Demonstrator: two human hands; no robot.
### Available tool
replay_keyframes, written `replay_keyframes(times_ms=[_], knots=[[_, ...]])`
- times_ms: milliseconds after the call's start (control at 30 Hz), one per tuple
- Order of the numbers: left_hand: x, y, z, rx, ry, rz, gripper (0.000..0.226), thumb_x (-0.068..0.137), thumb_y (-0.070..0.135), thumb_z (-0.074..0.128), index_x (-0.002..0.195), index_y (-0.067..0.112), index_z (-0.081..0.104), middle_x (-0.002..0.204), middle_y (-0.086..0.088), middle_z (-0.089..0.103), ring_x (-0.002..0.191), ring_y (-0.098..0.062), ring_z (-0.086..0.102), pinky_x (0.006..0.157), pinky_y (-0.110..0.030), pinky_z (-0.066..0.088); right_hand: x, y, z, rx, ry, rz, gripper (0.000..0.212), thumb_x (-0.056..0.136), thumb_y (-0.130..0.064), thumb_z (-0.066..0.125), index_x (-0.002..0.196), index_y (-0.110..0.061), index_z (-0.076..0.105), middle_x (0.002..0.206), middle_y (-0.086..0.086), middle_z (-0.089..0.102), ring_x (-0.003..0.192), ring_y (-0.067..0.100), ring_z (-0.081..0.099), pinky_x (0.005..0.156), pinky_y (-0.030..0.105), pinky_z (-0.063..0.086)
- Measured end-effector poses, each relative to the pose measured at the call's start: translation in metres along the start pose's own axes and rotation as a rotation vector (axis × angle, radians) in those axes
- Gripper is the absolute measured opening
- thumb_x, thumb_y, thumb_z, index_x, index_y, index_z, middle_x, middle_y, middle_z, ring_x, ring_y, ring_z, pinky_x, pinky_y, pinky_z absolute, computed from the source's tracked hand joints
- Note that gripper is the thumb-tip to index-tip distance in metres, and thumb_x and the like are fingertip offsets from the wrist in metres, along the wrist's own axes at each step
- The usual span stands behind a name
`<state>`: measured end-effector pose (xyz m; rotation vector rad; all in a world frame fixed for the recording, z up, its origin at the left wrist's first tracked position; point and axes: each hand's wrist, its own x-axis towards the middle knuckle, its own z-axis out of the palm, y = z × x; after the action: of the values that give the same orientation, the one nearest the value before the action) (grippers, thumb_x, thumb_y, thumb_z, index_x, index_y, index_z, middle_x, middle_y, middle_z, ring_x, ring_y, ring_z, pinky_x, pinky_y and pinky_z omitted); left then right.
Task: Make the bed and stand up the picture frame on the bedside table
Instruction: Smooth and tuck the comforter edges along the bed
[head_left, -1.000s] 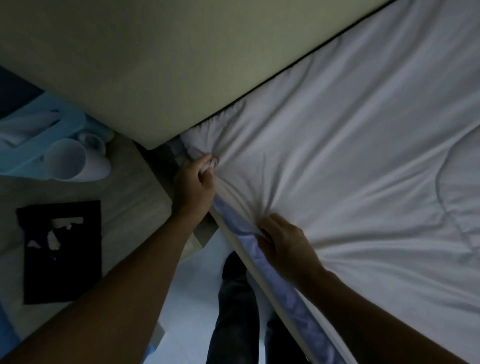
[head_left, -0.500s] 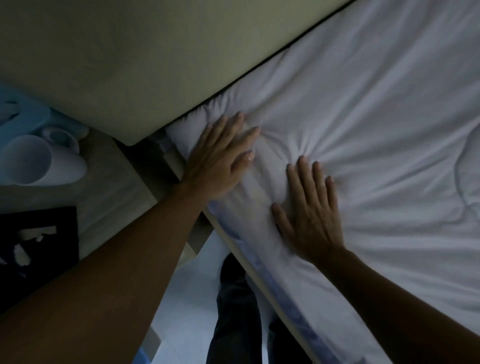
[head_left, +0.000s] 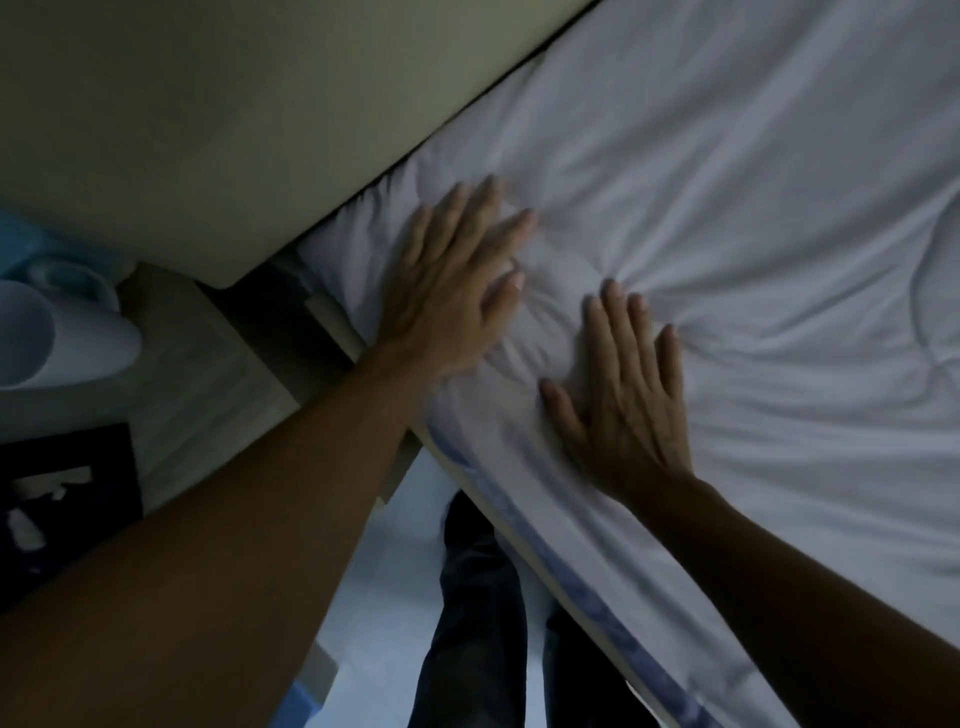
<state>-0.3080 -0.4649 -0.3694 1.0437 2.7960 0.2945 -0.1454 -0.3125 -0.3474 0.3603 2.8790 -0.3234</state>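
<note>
at bed corner, both hands (head_left: 452, 291) (head_left: 623, 395) flat on duvet (head_left: 753, 260).

Headboard (head_left: 208, 130) bounds the duvet (head_left: 753, 234) at upper left; rightward the duvet lies open. Cup (head_left: 67, 338) and flat picture frame (head_left: 104, 467) occupy the bench (head_left: 208, 364); a narrow gap (head_left: 270, 301) separates bench from duvet.

White mug (head_left: 36, 338), smaller cup (head_left: 70, 278) just behind; dark trouser legs (head_left: 478, 623) over pale floor (head_left: 374, 587).

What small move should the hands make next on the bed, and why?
Probably sweep both flat hands outward: the left hand and right hand lie on the white duvet, and creases fan out beside them.
</note>
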Motion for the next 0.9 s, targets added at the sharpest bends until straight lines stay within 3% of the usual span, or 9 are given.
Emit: replay_keyframes(times_ms=[133, 333, 467, 567, 667, 733, 833, 900], knots=[[-0.001, -0.018, 0.006, 0.014, -0.014, -0.025, 0.062, 0.098, 0.06, 0.027, 0.155, 0.038, 0.016, 0.166, 0.002, 0.01, 0.153, -0.023, 0.006, 0.123, -0.044, 0.008, -0.015, 0.001, 0.009, -0.073, -0.064, -0.062, 0.086, 0.098, -0.066, 0.029, 0.16, -0.013, 0.001, 0.168, 0.009, -0.007, 0.155, 0.024, -0.007, 0.125, 0.052, 0.004], [-0.01, -0.01, 0.001, 0.025, -0.063, -0.179, 0.069, 0.095, 0.068, 0.021, 0.156, 0.038, 0.006, 0.167, -0.002, 0.0, 0.153, -0.025, -0.003, 0.123, -0.049, 0.001, -0.119, 0.016, 0.031, -0.079, -0.185, -0.212, 0.095, 0.092, -0.067, 0.046, 0.159, -0.009, 0.012, 0.168, 0.013, 0.003, 0.155, 0.03, 0.005, 0.12, 0.057, 0.021], [-0.021, -0.004, -0.01, 0.08, -0.042, -0.215, 0.067, 0.099, 0.06, 0.02, 0.158, 0.03, 0.006, 0.166, -0.009, 0.0, 0.153, -0.029, -0.003, 0.122, -0.051, 0.0, -0.136, 0.021, 0.018, 0.167, -0.083, -0.221, 0.087, 0.09, -0.063, 0.048, 0.156, -0.011, 0.025, 0.166, 0.009, 0.017, 0.153, 0.025, 0.018, 0.118, 0.051, 0.027], [-0.033, 0.01, -0.01, 0.034, -0.006, 0.008, 0.061, 0.102, 0.047, 0.028, 0.158, 0.026, 0.015, 0.166, -0.007, 0.009, 0.153, -0.028, 0.005, 0.122, -0.051, 0.005, -0.099, 0.024, 0.003, 0.28, 0.079, -0.139, 0.074, 0.095, -0.053, 0.046, 0.154, -0.012, 0.03, 0.164, 0.008, 0.025, 0.153, 0.022, 0.021, 0.121, 0.046, 0.022], [-0.041, 0.009, 0.0, 0.114, -0.078, 0.179, 0.059, 0.102, 0.05, 0.027, 0.157, 0.031, 0.017, 0.166, -0.001, 0.011, 0.153, -0.027, 0.009, 0.121, -0.05, 0.011, -0.06, 0.031, 0.006, 0.133, 0.004, -0.026, 0.08, 0.099, -0.057, 0.039, 0.16, -0.014, 0.011, 0.168, 0.005, 0.005, 0.156, 0.02, 0.001, 0.125, 0.048, 0.011], [-0.042, 0.004, 0.005, 0.136, -0.119, 0.08, 0.061, 0.1, 0.057, 0.022, 0.157, 0.036, 0.012, 0.166, 0.0, 0.006, 0.153, -0.027, 0.006, 0.122, -0.05, 0.008, -0.058, 0.026, 0.014, 0.087, -0.045, 0.02, 0.087, 0.097, -0.065, 0.036, 0.16, -0.015, 0.004, 0.168, 0.005, -0.004, 0.155, 0.021, -0.006, 0.125, 0.052, 0.008], [-0.049, 0.003, 0.004, 0.063, -0.078, -0.244, 0.064, 0.1, 0.058, 0.023, 0.157, 0.033, 0.01, 0.166, -0.007, 0.004, 0.152, -0.03, 0.006, 0.122, -0.052, 0.006, -0.078, 0.01, 0.021, 0.15, -0.058, -0.01, 0.1, 0.089, -0.073, 0.045, 0.16, -0.015, 0.006, 0.168, 0.008, -0.004, 0.155, 0.025, -0.007, 0.125, 0.052, 0.004], [-0.058, 0.007, -0.001, -0.021, 0.026, -0.483, 0.07, 0.098, 0.06, 0.032, 0.155, 0.023, 0.019, 0.163, -0.013, 0.014, 0.149, -0.034, 0.016, 0.118, -0.05, 0.015, -0.094, 0.006, 0.02, 0.208, -0.047, -0.05, 0.099, 0.082, -0.072, 0.058, 0.158, -0.018, 0.024, 0.166, 0.013, 0.013, 0.154, 0.03, 0.009, 0.124, 0.05, 0.012]])
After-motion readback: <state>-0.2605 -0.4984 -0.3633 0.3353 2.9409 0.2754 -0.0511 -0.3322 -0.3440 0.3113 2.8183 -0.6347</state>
